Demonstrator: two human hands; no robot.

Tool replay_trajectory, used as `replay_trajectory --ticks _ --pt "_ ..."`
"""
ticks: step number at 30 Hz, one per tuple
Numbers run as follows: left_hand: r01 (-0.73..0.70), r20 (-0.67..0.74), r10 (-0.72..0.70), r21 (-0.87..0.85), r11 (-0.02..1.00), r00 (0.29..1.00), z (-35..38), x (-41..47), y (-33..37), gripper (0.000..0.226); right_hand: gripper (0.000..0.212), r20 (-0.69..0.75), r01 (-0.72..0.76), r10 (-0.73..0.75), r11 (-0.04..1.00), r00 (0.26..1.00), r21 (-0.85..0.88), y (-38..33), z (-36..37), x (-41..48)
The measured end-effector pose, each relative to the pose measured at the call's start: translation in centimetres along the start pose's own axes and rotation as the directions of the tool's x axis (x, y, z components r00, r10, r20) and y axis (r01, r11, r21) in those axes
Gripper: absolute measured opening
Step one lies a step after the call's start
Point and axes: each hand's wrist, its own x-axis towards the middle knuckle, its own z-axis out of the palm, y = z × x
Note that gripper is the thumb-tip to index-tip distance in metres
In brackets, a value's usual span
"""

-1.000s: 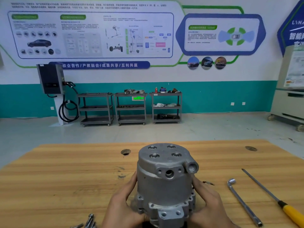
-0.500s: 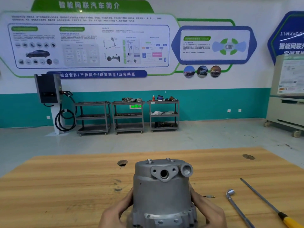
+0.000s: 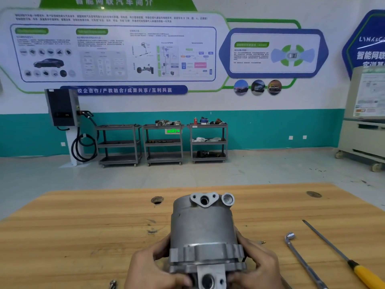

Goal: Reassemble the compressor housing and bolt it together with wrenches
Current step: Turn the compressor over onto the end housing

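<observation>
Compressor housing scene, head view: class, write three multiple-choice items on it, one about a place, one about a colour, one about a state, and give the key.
1. Where does the socket wrench lie?
A. On the table, right of the compressor housing.
B. Left of the housing.
C. On top of the housing.

2. What colour is the screwdriver handle?
A. Red.
B. Yellow.
C. Blue.

3. How is the housing held?
A. It stands untouched.
B. One hand only holds it.
C. The left hand and the right hand both grip its lower end.

Key:
1 A, the wrench lies on the table beyond the right hand.
2 B, the handle near the table's right side is yellow.
3 C, fingers of both hands curl round the housing.
</observation>
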Motion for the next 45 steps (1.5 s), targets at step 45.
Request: replay_trajectory --ticks 45 --pt "0.048 -0.389 -0.019 0.065 0.997 0.921 1.6 1.4 -1.3 0.021 0.040 0.008 -0.202 0.202 0.979 0.979 0.019 -0.7 2.3 1.1"
